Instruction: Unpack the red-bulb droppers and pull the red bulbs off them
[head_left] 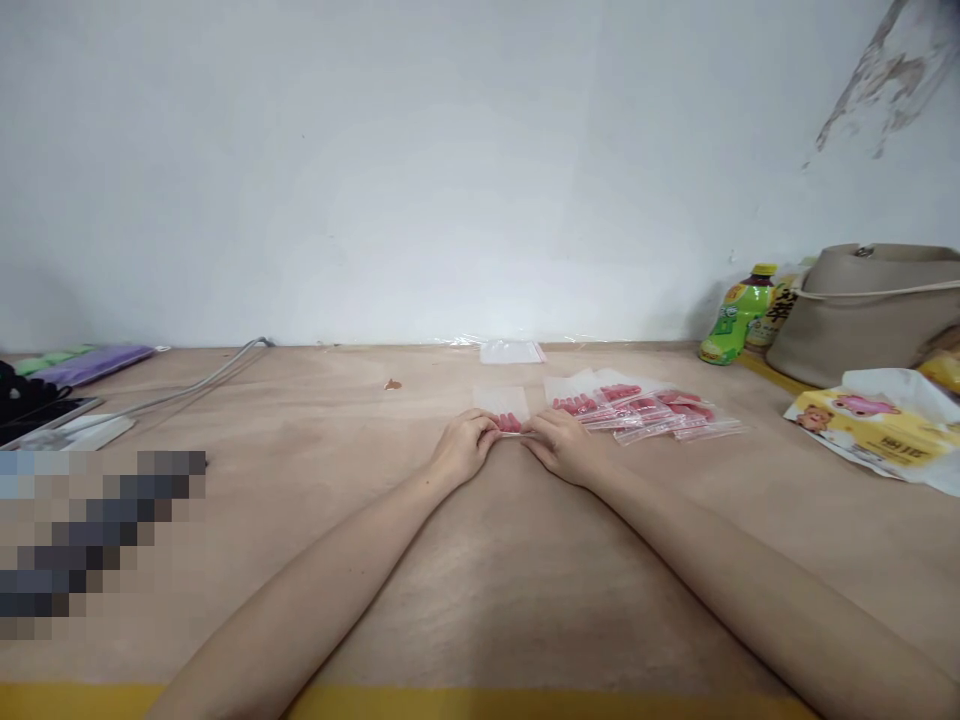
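Note:
A small clear zip bag (504, 408) with red pieces inside lies flat on the wooden table (480, 560), straight ahead. My left hand (463, 448) pinches its near left edge, fingers closed. My right hand (559, 444) pinches its near right edge, fingers closed too. Just to the right lies a row of several similar filled bags (645, 408), overlapping one another. A little stack of empty clear bags (512, 351) rests farther back by the wall.
A green drink bottle (733, 316) and a beige bag (870, 305) stand at the back right. A yellow tissue pack (877, 425) lies at the right. At the left are a grey cable (202, 380), a purple case (94, 363) and a tablet (45, 420).

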